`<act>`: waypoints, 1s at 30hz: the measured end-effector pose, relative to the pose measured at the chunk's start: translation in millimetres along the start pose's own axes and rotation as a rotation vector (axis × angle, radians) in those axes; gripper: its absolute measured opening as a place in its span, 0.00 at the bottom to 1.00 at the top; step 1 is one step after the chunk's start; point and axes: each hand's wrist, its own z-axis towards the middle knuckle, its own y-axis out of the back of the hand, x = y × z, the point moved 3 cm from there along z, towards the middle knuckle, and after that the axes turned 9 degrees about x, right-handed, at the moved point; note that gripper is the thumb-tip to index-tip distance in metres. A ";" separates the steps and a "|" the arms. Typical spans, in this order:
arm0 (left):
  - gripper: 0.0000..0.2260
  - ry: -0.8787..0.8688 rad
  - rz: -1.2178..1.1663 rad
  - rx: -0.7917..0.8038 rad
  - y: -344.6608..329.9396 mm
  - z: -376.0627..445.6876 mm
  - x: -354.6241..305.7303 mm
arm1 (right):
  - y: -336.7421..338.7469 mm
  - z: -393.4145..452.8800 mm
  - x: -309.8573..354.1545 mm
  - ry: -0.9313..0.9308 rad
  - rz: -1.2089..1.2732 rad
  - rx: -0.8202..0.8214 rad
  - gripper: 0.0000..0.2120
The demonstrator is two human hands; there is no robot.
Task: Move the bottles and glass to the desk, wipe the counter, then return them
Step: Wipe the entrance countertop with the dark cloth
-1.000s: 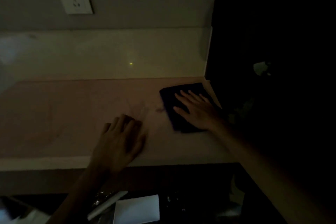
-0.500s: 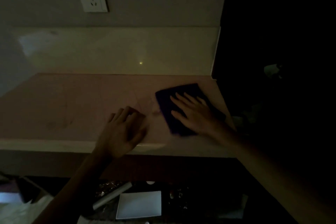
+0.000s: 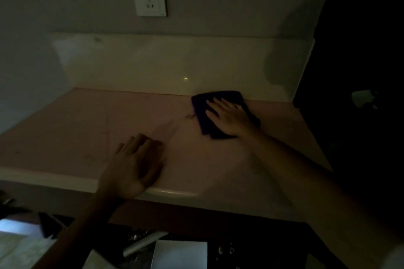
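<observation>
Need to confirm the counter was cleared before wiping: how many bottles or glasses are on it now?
0. The counter holds only the dark cloth under the right hand and the left hand flat near the front edge. The dark area at right could hide something.

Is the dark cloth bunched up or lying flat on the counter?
Flat. The dark cloth lies spread on the counter, pressed under the right hand, fingers spread.
</observation>
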 end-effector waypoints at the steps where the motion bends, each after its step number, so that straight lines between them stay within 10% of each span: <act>1: 0.18 -0.013 -0.006 0.003 -0.5 0.5 0.9 | -0.1 13.4 0.8 -0.012 -0.013 -0.001 0.28; 16: 0.18 -0.022 -0.087 -0.017 9.5 -16.4 32.5 | -38.9 -197.4 110.4 0.191 0.002 -0.034 0.27; 30: 0.14 -0.104 -0.016 0.018 10.1 -13.4 84.6 | -12.1 69.1 104.8 -0.064 -0.009 0.002 0.30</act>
